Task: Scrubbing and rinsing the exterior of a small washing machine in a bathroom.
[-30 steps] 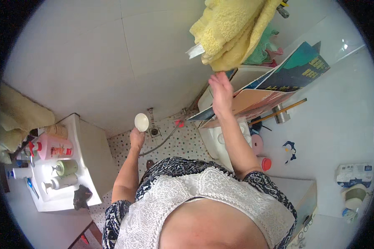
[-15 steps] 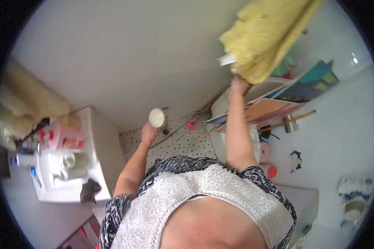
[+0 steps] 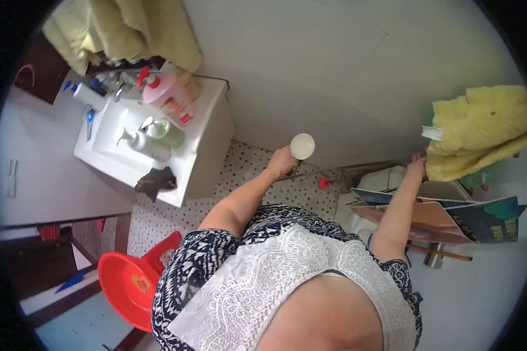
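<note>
My left hand (image 3: 282,162) grips a small white cup (image 3: 303,146) from below, its round mouth turned up toward me. To the right my other arm reaches out, and my right hand (image 3: 417,167) is beside the lower left edge of a hanging yellow towel (image 3: 480,128). The fingers of that hand look stretched out; whether they touch the cloth I cannot tell. Under the right forearm lean several large coloured boards (image 3: 427,217), next to a white tank-like box (image 3: 383,178).
A white washbasin (image 3: 202,140) at the left bears a pink pump bottle (image 3: 171,98), pale pump bottles (image 3: 168,133) and a dark cloth (image 3: 156,183). Near my left side is a red plastic basin (image 3: 120,286). The floor (image 3: 240,167) is speckled; a small red object (image 3: 324,183) lies ahead.
The view has swung left, bringing the washbasin closer and the red basin into sight. My right hand has shifted left relative to the towel. The cup stays in my left hand.
</note>
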### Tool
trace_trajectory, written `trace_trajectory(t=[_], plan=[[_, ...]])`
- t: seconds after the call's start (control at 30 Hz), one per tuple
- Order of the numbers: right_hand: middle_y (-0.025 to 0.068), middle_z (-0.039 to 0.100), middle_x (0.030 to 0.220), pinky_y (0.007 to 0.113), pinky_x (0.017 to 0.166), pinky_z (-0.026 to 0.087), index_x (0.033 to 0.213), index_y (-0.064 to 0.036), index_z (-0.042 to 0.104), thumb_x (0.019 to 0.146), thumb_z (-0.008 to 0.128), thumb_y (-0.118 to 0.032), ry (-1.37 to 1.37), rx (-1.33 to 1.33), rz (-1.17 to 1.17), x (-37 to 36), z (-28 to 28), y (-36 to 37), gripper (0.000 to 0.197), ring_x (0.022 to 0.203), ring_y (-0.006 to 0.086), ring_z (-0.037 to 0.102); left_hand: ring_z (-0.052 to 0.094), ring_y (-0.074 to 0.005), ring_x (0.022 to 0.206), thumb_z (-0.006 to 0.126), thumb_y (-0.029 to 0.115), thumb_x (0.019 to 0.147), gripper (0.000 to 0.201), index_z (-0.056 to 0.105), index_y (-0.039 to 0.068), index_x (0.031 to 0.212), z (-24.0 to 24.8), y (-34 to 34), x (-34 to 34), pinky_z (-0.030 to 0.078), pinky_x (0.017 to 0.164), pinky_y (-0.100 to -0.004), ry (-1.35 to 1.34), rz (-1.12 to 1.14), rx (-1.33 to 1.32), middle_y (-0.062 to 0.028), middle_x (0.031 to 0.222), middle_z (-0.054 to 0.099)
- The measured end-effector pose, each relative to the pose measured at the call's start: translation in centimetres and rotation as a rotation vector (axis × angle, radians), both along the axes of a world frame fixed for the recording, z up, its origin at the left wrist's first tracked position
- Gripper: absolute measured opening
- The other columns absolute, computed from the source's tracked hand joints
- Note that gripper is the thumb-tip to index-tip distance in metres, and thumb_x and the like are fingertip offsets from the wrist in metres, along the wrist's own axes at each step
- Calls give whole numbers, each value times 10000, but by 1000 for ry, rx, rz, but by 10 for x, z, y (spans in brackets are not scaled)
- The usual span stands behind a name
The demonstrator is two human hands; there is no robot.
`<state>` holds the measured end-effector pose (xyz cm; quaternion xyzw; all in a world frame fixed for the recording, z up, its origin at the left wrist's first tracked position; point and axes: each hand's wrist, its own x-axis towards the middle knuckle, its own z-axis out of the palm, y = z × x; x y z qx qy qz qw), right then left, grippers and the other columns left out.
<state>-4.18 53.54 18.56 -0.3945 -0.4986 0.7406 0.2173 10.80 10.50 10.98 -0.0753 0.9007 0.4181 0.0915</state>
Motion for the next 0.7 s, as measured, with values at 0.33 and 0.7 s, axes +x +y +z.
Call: trace_trajectory(t=[0.33,0.7], plan=[[115,575,995,313,710,505,1303,-28,345,878,526,-230,40,337,462,110,15,-113,504,832,195,604,551,-415,914,534,138,713,271,587,-23,924,34,14,44,441,788,-474,101,239,149,-263,913,594],[48,542,727,295,622,426,956,-25,552,825,587,-254,181,518,2082,315,-1,-274,267,677,123,492,476,-177,403,641,264,819,293,515,1,791,165,-15,182,441,398,-326,176,909,896,-39,544,453]])
